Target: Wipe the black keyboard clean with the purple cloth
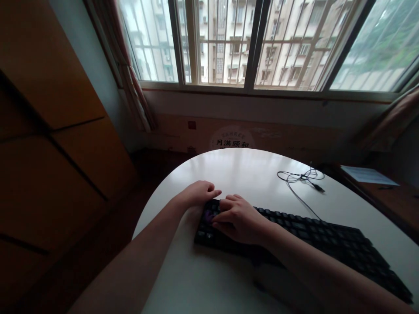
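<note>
A black keyboard (294,224) lies at a slant across the white table (183,274). At its back left corner my left hand (200,192) is closed against the edge, fingers curled and one digit pointing right. My right hand (238,219) reaches over the left end of the keys, its fingers bent and drawn together. Close to those fingertips is a small purple patch (208,216) among the dark keys. Whatever the right fingers pinch is hidden or too small to name.
A thin black cable (299,176) with a USB plug (318,188) is loosely coiled behind the keyboard. The table's curved edge faces a barred window (222,43). A wooden cabinet (65,144) stands left; at right, a paper (369,175) lies on a dark brown surface.
</note>
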The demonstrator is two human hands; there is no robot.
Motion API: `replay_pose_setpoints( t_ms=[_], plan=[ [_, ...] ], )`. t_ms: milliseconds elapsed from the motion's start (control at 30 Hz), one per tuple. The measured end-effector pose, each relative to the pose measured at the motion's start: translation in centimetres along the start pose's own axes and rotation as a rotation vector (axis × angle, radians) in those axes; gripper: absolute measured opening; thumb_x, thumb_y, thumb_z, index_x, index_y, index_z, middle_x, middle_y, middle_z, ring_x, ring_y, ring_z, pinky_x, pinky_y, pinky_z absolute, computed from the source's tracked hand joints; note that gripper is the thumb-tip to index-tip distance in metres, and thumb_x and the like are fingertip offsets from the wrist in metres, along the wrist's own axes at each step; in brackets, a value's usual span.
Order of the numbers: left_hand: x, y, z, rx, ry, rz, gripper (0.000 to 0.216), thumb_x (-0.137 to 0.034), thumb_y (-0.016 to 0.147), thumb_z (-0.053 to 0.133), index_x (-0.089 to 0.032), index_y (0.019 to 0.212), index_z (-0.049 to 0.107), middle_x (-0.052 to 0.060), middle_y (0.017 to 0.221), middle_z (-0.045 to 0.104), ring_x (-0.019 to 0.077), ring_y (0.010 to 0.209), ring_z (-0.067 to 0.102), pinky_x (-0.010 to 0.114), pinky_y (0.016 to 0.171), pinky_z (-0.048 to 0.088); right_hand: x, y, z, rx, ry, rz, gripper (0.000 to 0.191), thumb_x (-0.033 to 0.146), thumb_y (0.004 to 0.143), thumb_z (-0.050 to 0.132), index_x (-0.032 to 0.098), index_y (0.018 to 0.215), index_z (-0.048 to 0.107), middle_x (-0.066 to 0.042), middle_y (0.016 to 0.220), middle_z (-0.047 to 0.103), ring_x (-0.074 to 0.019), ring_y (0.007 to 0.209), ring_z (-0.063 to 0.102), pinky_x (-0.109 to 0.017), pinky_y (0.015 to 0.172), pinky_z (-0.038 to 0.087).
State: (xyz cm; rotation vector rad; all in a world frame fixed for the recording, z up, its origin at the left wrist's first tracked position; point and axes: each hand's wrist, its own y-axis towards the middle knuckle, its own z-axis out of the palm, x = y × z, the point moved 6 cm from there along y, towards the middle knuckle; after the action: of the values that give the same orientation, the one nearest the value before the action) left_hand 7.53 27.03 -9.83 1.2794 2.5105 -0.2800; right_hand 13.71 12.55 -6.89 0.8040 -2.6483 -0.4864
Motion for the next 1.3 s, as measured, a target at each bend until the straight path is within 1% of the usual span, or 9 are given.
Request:
replay_pose_setpoints(
  t_ms=[133,300,500,667,767,933,1067,1167,1300],
  plan=[
    [-0.5,-0.2,0.1,-0.018,0.003,0.054,0.045,-0.056,0.086,0.046,-0.018,0.067,0.061,0.0,0.063,0.06,0.0142,0.058,0.048,0.027,0.053,0.027,0.2,0.1,0.2,-0.011,-0.012,-0.003,0.02,0.031,0.091,0.056,0.024,0.081,0.072,-0.003,0.08,0.059,-0.0168,0.078,0.049,-0.032,0.075,0.032],
    [-0.7,-0.1,0.4,-0.029,0.001,0.087,0.043,-0.055,0.086,0.046,-0.019,0.069,0.063,0.0,0.065,0.061,0.0143,0.06,0.05,0.026,0.053,0.028,0.4,0.1,0.4,0.005,-0.008,0.02,0.021,0.031,0.092,0.054,0.025,0.092,0.074,-0.004,0.08,0.059,-0.0174,0.08,0.05,-0.033,0.075,0.032],
    [-0.5,0.1,0.8,-0.011,0.093,0.012,0.038,-0.051,0.084,0.047,-0.021,0.07,0.065,0.001,0.068,0.064,0.0155,0.061,0.052,0.027,0.053,0.028,0.7,0.5,0.7,0.081,-0.044,0.035,0.021,0.034,0.091,0.057,0.031,0.106,0.073,-0.005,0.088,0.059,-0.0213,0.094,0.05,-0.035,0.079,0.03],
    [-0.6,0.2,0.9,0.031,0.128,-0.035,0.037,-0.052,0.083,0.047,-0.023,0.072,0.067,0.002,0.069,0.066,0.0171,0.062,0.052,0.027,0.056,0.03,1.1,1.3,1.3,0.092,-0.063,0.021,0.024,0.035,0.092,0.056,0.032,0.111,0.07,-0.006,0.092,0.06,-0.0227,0.099,0.049,-0.036,0.083,0.029],
    [-0.6,0.2,0.8,0.04,0.13,-0.028,0.035,-0.05,0.083,0.048,-0.023,0.074,0.067,0.001,0.071,0.067,0.0173,0.064,0.054,0.027,0.056,0.031,1.1,1.4,0.7,0.108,-0.06,0.029,0.023,0.032,0.093,0.053,0.03,0.106,0.072,-0.006,0.089,0.061,-0.0223,0.098,0.05,-0.035,0.08,0.029],
    [-0.7,0.0,0.7,0.007,0.124,0.01,0.037,-0.051,0.086,0.047,-0.022,0.073,0.066,0.001,0.072,0.067,0.016,0.065,0.055,0.026,0.054,0.03,1.0,1.0,-0.4,0.182,-0.057,0.035,0.025,0.028,0.092,0.052,0.022,0.085,0.075,-0.004,0.079,0.063,-0.0165,0.08,0.051,-0.032,0.073,0.028],
    [-0.7,0.1,0.8,0.002,0.118,-0.003,0.036,-0.05,0.085,0.049,-0.022,0.069,0.064,0.001,0.07,0.066,0.016,0.062,0.053,0.026,0.053,0.028,1.2,1.4,0.2,0.172,-0.056,0.026,0.023,0.028,0.093,0.052,0.025,0.094,0.075,-0.003,0.081,0.063,-0.0167,0.079,0.051,-0.032,0.072,0.03],
    [-0.7,0.4,1.0,0.018,0.117,-0.021,0.035,-0.05,0.084,0.049,-0.022,0.067,0.064,0.001,0.067,0.065,0.0165,0.06,0.051,0.027,0.052,0.027,1.5,2.0,0.9,0.131,-0.063,0.005,0.024,0.028,0.094,0.051,0.026,0.1,0.074,-0.004,0.084,0.063,-0.018,0.083,0.052,-0.033,0.077,0.034],
    [-0.7,0.6,1.0,0.021,0.106,-0.022,0.033,-0.049,0.082,0.051,-0.022,0.067,0.064,0.001,0.066,0.064,0.0166,0.06,0.051,0.027,0.052,0.026,1.4,2.1,0.6,0.126,-0.082,0.001,0.023,0.028,0.092,0.053,0.026,0.095,0.075,-0.005,0.084,0.063,-0.0193,0.085,0.053,-0.034,0.08,0.037]
  ],
)
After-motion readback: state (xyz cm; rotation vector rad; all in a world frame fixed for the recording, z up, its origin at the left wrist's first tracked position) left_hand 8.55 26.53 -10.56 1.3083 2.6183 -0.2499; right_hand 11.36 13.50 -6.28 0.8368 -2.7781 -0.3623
